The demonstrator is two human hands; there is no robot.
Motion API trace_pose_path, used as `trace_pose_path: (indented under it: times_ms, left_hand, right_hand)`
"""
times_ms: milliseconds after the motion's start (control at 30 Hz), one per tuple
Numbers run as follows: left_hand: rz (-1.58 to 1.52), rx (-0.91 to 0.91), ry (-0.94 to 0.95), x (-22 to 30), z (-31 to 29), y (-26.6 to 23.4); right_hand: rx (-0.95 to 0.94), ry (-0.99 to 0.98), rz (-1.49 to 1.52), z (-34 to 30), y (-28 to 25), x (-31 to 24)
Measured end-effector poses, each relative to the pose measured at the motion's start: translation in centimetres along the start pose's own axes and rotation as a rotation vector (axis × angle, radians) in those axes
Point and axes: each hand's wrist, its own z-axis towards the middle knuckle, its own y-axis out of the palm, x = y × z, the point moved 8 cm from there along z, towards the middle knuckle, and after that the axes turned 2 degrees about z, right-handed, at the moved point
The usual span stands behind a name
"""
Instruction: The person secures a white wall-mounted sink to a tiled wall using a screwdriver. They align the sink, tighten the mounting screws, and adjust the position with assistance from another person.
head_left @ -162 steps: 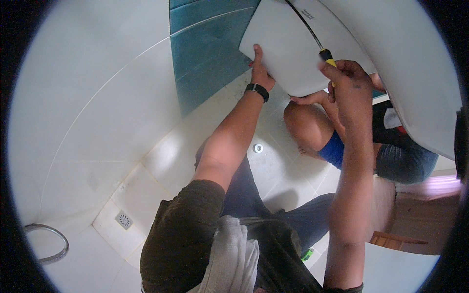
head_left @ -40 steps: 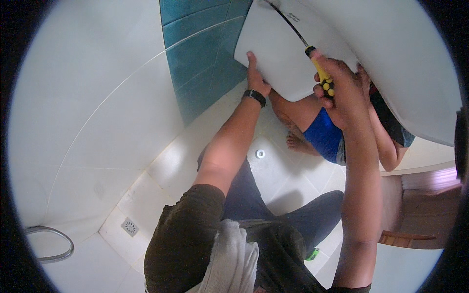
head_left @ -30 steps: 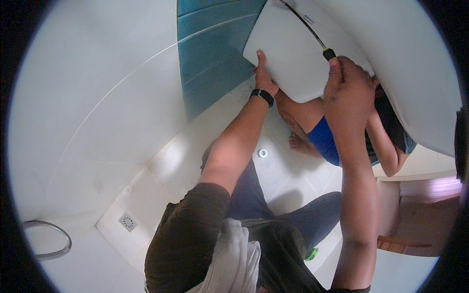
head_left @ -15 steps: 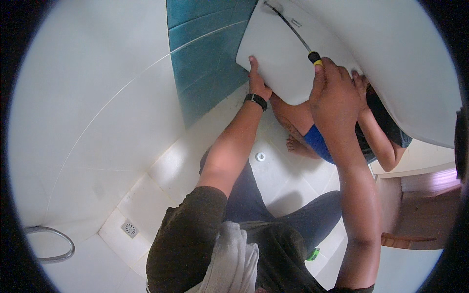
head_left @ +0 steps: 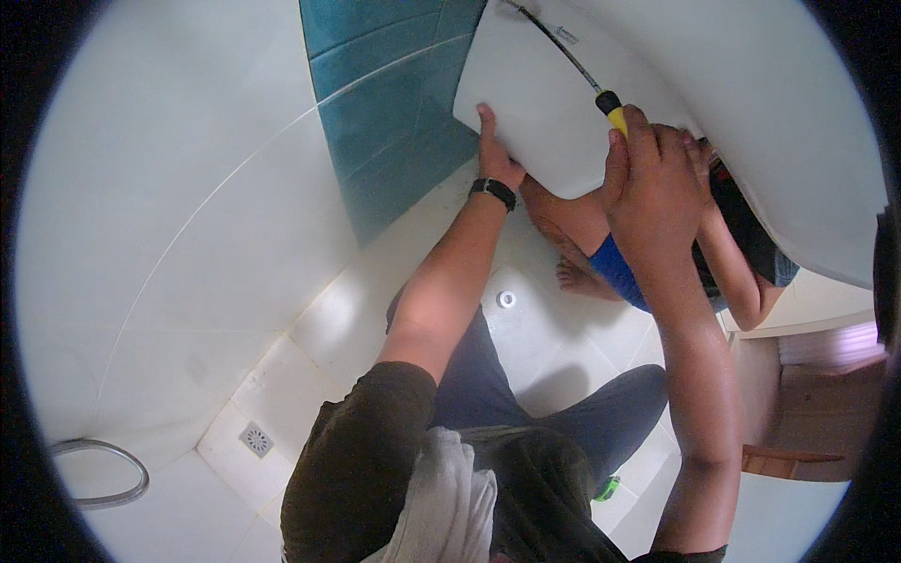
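My right hand (head_left: 655, 192) has its fingertips around the yellow-and-black handle of a long-shafted screwdriver (head_left: 569, 53). The shaft slants up to the left, and its tip meets the upper part of a smooth white fixture (head_left: 535, 113), perhaps ceramic, beside the teal wall. At that fixture's lower left edge is my left hand (head_left: 497, 167), its thumb on the face and its other fingers hidden underneath. A co-worker's hand (head_left: 697, 161) is at the right edge, partly behind my right hand.
A co-worker in blue shorts (head_left: 615, 272) crouches beneath the fixture. A small white ring (head_left: 507, 299) lies on the tiled floor. A drain grate (head_left: 255, 438) and a metal hose (head_left: 141, 479) are at the lower left. A large white curved surface (head_left: 798, 122) rises at the right.
My right hand's grip has slid back and loosened, baring more of the yellow handle. The screwdriver has shifted slightly within the view. My left hand stays on the fixture's edge.
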Motion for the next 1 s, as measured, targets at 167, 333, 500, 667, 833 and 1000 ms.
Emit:
trace_pose_path:
  times_ms: [167,333,500,667,833,1000]
  left_hand:
    - [0.035,0.034,0.013,-0.3,0.1,-0.6]
    - [0.023,0.033,-0.006,-0.4,0.0,-1.0]
    - [0.052,0.085,0.01,-0.2,-0.2,-0.3]
    - [0.019,0.078,-0.002,-0.5,0.4,-1.2]
    - [0.008,0.014,-0.031,-0.7,0.6,-0.8]
    - [0.047,0.09,-0.018,-0.1,-0.1,-0.7]
  right_hand:
    - [-0.129,0.01,0.296,-0.3,0.4,1.0]
    - [-0.211,0.037,0.363,-1.2,3.4,4.0]
    - [0.064,-0.06,-0.057,-0.4,-0.3,-0.2]
    - [0.066,-0.126,0.167,0.0,1.3,1.2]
    - [-0.313,0.144,0.767,-1.3,5.4,5.4]
    - [0.036,0.026,0.463,-0.1,0.8,2.3]
